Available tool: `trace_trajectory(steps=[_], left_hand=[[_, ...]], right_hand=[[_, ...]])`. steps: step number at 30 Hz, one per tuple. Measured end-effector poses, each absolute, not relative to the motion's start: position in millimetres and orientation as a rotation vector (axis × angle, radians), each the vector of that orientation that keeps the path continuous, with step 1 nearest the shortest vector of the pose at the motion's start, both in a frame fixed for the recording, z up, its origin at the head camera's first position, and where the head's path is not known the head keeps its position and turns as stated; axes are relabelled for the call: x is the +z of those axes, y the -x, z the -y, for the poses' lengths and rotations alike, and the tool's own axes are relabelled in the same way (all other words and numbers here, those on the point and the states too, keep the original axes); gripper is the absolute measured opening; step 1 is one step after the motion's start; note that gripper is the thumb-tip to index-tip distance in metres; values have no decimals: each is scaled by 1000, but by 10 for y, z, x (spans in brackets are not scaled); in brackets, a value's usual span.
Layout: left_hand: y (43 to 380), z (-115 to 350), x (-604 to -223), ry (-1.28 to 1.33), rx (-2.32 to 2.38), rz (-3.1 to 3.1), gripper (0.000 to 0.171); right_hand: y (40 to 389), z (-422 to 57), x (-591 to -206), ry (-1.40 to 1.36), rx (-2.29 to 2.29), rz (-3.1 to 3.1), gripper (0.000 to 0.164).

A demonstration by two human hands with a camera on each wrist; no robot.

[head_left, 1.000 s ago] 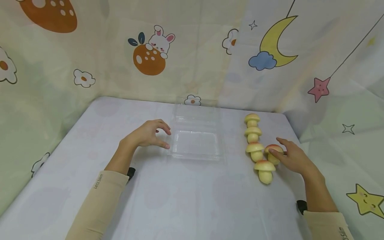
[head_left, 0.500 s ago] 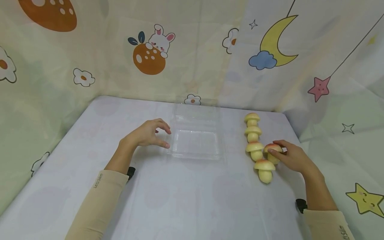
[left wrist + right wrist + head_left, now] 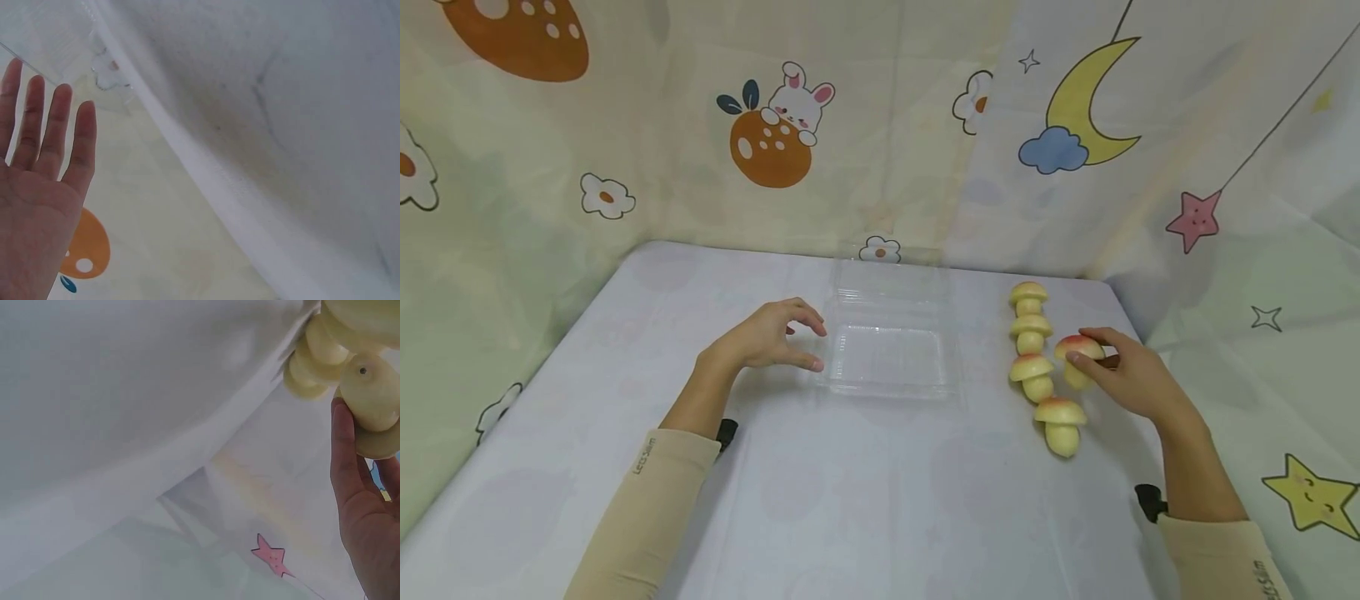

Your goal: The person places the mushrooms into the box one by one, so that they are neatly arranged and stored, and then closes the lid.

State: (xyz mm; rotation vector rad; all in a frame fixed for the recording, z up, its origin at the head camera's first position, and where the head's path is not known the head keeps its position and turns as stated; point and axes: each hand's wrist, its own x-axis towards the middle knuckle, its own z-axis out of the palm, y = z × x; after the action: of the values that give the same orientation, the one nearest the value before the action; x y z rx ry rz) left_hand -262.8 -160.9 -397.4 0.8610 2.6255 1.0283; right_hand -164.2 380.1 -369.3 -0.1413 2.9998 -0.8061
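The left hand [image 3: 767, 336], released with fingers loosely bent, was just left of the clear box [image 3: 891, 360]. Farther right, four mushrooms [image 3: 1032, 365] ran near to far; right of them, a fifth mushroom [image 3: 1078, 346] was pinched in the right hand [image 3: 1138, 379].

white tablecloth [image 3: 865, 500] | patterned backdrop [image 3: 880, 50] | yellow moon [image 3: 1070, 96] | pink star [image 3: 1193, 221] | cropped orange print [image 3: 512, 42], perhaps fruit
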Motion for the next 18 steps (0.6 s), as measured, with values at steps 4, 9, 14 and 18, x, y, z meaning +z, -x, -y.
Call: trace_trajectory(steps=[4, 9, 14, 18], left_hand=[[2625, 1607, -3980, -849, 1031, -2618, 56], [2633, 1613, -3991, -846, 1029, -2619, 58], [2633, 1620, -3994, -851, 1021, -2621, 57], [2633, 1617, -3990, -851, 1019, -2616, 58]], right_hand=[[1649, -3722, -3643, 145, -835, -3007, 66], [1677, -3637, -3625, 209, -913, -3037, 61], [1714, -3542, -3602, 251, -955, -3052, 59], [1741, -3482, -3575, 263, -968, -3040, 60]])
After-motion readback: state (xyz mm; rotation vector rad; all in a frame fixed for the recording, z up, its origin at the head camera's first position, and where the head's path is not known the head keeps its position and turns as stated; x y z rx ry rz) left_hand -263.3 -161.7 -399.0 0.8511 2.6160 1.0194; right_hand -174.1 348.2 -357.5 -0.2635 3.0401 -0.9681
